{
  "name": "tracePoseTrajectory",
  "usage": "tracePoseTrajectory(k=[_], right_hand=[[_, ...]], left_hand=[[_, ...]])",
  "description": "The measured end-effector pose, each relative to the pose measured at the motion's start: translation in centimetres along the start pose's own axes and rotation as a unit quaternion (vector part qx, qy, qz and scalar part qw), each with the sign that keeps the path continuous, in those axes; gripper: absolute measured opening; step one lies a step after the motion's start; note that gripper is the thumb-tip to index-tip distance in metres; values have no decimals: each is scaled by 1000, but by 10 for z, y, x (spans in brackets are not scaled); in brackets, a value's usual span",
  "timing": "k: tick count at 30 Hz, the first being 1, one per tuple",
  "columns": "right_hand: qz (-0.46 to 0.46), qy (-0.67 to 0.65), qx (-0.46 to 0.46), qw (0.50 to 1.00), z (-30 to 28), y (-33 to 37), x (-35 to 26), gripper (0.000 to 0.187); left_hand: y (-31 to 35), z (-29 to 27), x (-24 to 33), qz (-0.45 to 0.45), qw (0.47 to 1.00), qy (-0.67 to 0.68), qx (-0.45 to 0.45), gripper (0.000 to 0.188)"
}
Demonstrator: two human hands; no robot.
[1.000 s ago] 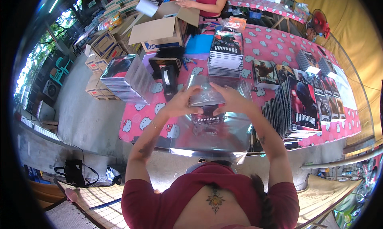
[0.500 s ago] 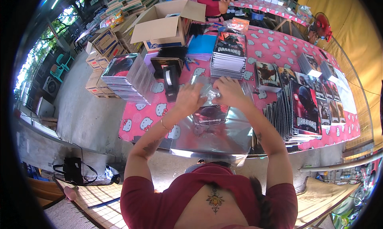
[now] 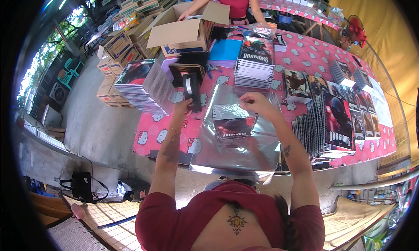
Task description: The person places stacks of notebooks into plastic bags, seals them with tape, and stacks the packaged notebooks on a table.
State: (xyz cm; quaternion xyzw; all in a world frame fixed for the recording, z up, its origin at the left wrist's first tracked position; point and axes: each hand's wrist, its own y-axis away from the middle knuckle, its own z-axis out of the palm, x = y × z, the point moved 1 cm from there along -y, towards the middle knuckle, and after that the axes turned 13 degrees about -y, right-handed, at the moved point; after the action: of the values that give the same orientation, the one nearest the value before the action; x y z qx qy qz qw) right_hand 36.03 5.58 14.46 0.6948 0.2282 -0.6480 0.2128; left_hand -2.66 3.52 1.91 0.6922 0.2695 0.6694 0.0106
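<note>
In front of me a spiral notebook (image 3: pixel 233 127) with a dark red cover lies on a large sheet of clear plastic film (image 3: pixel 214 152). A fold of the film covers the notebook's upper part. My left hand (image 3: pixel 183 107) has its fingers closed on the near end of a black tape dispenser (image 3: pixel 192 93), which stands left of the film. At the notebook's upper right corner is my right hand (image 3: pixel 255 103), its fingers bent and drawn together at the film's folded edge. What lies between those fingertips is hard to see.
A tall notebook stack (image 3: pixel 255 65) stands beyond the film. Wrapped notebooks (image 3: pixel 142 87) are piled left; more spiral notebooks (image 3: pixel 334 120) stand right. Behind the dispenser is an open carton (image 3: pixel 183 41). Across the table, a person (image 3: pixel 238 2) reaches into it.
My left hand has left the film and moved left to the tape dispenser. My right hand has lifted slightly. The person opposite has put down a dark item and now reaches into the carton.
</note>
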Motion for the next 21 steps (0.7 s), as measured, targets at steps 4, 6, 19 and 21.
tracePoseTrajectory(k=[4, 6, 19, 21], right_hand=[[3, 10, 16, 1000, -3, 6, 0, 34], [-7, -4, 3, 1000, 3, 3, -1, 35], [6, -36, -2, 999, -1, 1, 7, 37], [8, -45, -5, 999, -1, 1, 9, 38]], left_hand=[[45, 33, -14, 121, 979, 139, 84, 15], [43, 23, -48, 93, 981, 170, 25, 15], [110, 133, 210, 523, 530, -576, -337, 29], [82, 158, 210, 411, 499, -625, -438, 32]])
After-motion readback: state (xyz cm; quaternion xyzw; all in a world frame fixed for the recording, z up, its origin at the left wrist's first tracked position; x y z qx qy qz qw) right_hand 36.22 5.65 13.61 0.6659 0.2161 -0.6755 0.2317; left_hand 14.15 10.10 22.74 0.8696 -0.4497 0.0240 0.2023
